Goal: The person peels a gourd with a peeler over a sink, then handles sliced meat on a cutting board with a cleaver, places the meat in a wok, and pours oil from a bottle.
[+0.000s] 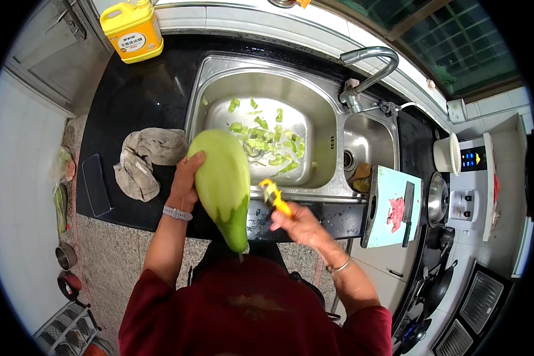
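Observation:
My left hand (186,183) is wrapped round the side of a large, pear-shaped green gourd (221,178), held up in front of the sink. Most of its surface is peeled to pale green; darker skin stays at the narrow stem end, which points toward me. In my right hand (299,224) is a yellow peeler (274,196), its head apart from the gourd, over the sink's front edge. Green peelings (261,139) lie scattered over the bottom of the large steel sink basin (320,113).
Left of the sink are a crumpled grey cloth (142,163), a dark phone (96,184) and a yellow jug (133,35). A chrome faucet (374,65) rises behind the small basin (374,139). To the right, a cutting board (391,184) bears pink meat (396,213) and a knife (407,210).

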`<state>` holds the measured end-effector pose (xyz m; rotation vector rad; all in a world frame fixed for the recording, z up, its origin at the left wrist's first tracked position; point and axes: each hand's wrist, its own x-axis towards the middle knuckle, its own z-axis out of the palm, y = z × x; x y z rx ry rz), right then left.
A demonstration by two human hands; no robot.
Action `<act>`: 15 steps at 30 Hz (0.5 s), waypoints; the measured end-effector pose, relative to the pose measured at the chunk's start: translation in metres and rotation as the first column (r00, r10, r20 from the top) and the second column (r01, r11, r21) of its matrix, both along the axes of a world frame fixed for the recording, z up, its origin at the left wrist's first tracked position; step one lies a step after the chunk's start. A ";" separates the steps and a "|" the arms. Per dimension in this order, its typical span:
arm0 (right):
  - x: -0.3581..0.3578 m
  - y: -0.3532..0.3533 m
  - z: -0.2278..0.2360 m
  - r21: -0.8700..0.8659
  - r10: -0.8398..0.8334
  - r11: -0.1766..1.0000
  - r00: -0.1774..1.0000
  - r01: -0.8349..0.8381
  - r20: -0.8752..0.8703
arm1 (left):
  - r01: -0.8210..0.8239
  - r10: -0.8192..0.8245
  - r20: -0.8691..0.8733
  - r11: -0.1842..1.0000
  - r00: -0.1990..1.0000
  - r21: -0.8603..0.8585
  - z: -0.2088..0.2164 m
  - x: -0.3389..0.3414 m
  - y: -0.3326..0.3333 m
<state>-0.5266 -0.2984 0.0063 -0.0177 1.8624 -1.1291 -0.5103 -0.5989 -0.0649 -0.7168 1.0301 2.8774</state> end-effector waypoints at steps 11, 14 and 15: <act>0.034 0.033 -0.024 0.307 0.296 0.942 0.759 -0.133 -0.579 | -0.235 0.236 -0.066 0.972 0.970 0.023 0.006 0.049 0.038; 0.013 0.051 -0.011 0.384 0.396 0.907 0.662 -0.173 -0.636 | -0.235 0.226 -0.077 0.963 0.971 -0.130 0.006 0.088 0.045; 0.005 0.057 -0.010 0.395 0.423 0.900 0.596 -0.186 -0.683 | -0.238 0.236 -0.027 0.967 0.971 -0.089 0.010 0.099 0.047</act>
